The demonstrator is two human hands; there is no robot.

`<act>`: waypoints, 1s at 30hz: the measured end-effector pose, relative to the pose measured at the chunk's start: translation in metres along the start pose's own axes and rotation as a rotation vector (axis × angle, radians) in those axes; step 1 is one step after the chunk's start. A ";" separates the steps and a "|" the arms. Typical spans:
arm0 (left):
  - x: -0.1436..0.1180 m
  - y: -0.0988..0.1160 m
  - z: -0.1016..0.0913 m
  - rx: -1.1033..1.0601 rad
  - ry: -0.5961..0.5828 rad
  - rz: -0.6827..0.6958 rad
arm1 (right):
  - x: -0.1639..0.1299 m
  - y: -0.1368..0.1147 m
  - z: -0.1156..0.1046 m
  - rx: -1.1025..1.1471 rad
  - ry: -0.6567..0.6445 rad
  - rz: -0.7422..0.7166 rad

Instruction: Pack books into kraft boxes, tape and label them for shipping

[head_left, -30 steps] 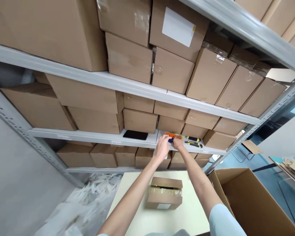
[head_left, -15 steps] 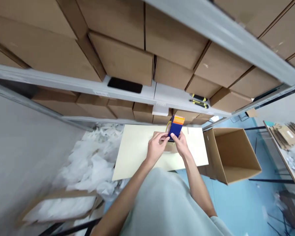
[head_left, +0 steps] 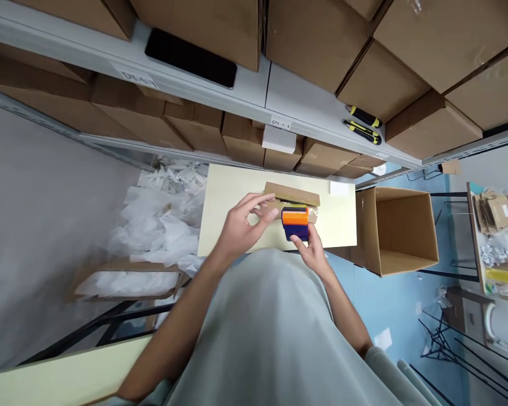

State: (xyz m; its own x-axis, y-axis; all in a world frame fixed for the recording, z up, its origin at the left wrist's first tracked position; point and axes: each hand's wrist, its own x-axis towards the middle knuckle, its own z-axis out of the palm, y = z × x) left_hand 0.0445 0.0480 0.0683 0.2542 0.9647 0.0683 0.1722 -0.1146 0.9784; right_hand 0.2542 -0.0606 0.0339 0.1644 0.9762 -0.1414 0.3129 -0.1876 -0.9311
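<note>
My right hand [head_left: 314,252] is closed round a blue and orange tape dispenser [head_left: 295,224], its thumb on the blue part. The dispenser is above the pale table, close to my body. My left hand [head_left: 249,221] is held just left of it, fingers and thumb apart with nothing between them. Behind both hands a small brown cardboard box [head_left: 292,193] lies on the table, partly covered by the dispenser and the left fingers. A shiny strip that looks like clear tape shows at its right end.
The cream table [head_left: 220,192] stands under a shelf packed with cartons. On the shelf lie a black phone [head_left: 190,58] and two yellow-black cutters [head_left: 363,124]. A large open carton [head_left: 400,231] is at the right. White packing material [head_left: 156,220] is heaped at the left.
My left hand has come away from the dispenser and moved left, its fingers opening. The dispenser has been turned in my right hand and lowered towards me. The view has tilted and shifted.
</note>
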 end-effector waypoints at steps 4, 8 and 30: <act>0.016 0.014 -0.010 -0.026 -0.233 -0.021 | -0.008 -0.011 -0.015 -0.105 -0.074 -0.030; 0.025 0.017 -0.007 -0.187 -0.349 -0.112 | -0.011 -0.017 -0.027 -0.192 -0.115 -0.051; -0.014 -0.014 0.004 -0.011 0.383 -0.096 | 0.004 -0.040 -0.089 -0.510 -0.646 0.174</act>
State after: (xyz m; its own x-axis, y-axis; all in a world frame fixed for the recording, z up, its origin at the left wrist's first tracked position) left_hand 0.0427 0.0353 0.0526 -0.1367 0.9897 0.0429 0.1677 -0.0195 0.9857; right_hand 0.3257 -0.0588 0.1001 -0.2700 0.7699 -0.5782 0.7424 -0.2160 -0.6342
